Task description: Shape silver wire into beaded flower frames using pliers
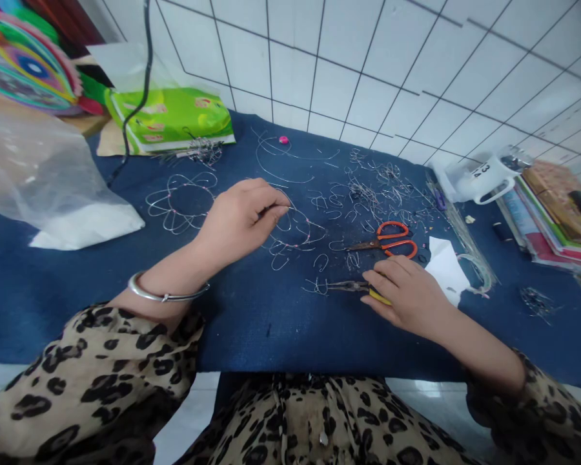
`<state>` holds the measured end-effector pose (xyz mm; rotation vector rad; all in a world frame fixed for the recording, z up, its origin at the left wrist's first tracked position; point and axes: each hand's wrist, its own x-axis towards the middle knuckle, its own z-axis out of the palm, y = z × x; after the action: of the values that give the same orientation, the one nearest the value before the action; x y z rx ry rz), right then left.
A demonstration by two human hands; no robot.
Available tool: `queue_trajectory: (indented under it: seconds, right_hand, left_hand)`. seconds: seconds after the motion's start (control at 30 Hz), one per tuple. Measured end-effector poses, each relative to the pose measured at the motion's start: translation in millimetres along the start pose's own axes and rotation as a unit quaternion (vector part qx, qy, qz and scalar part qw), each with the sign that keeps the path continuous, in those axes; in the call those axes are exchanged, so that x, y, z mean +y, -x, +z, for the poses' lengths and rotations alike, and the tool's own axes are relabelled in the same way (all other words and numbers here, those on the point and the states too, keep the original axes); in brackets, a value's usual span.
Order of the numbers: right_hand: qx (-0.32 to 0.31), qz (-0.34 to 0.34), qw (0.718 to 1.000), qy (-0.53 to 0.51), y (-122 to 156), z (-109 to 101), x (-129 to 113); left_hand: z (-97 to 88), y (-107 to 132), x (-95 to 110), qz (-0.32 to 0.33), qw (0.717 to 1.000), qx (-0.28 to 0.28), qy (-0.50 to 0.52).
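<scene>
My left hand (239, 216) is closed in a pinch on a thin wire of a looped wire piece (295, 236) with small pink beads, lying on the dark blue cloth (252, 323). My right hand (407, 290) rests on the cloth, fingers closed over the yellow handle of a pair of pliers (351, 286) whose tip points left toward a small bent wire bit. Orange-handled scissors (387, 240) lie just beyond the right hand. A finished flower-shaped wire frame (181, 200) lies to the left of my left hand.
Several loose wire scraps (368, 187) litter the cloth at the back. A clear plastic bag (43, 174) sits at left, a green packet (174, 116) behind it, a white cup (484, 177) and stacked books (556, 213) at right. White paper (445, 265) lies near the right hand.
</scene>
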<state>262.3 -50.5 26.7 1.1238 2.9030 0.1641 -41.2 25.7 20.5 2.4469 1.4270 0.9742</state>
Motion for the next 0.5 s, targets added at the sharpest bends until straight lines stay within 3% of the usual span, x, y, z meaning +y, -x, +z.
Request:
queue_trajectory:
  seconds: [0.13,0.27,0.37,0.5]
  right_hand:
    - [0.011,0.051,0.998,-0.033,-4.8,-0.1,4.8]
    - [-0.028,0.119,0.988,-0.09,-11.7,4.7,13.0]
    - [-0.067,0.131,0.981,-0.13,-16.0,5.9,21.1]
    - [-0.056,0.147,0.983,-0.093,-18.5,-2.7,36.1]
  left_hand:
    - [-0.4,-0.4,1.3,0.004,1.0,0.0,0.0]
    - [-0.7,-0.7,1.6,-0.003,1.0,0.007,0.0]
    - [-2.4,-0.9,0.3,-0.009,1.0,0.013,-0.001]
    - [-8.1,-1.1,-1.1,-0.031,0.998,0.042,-0.017]
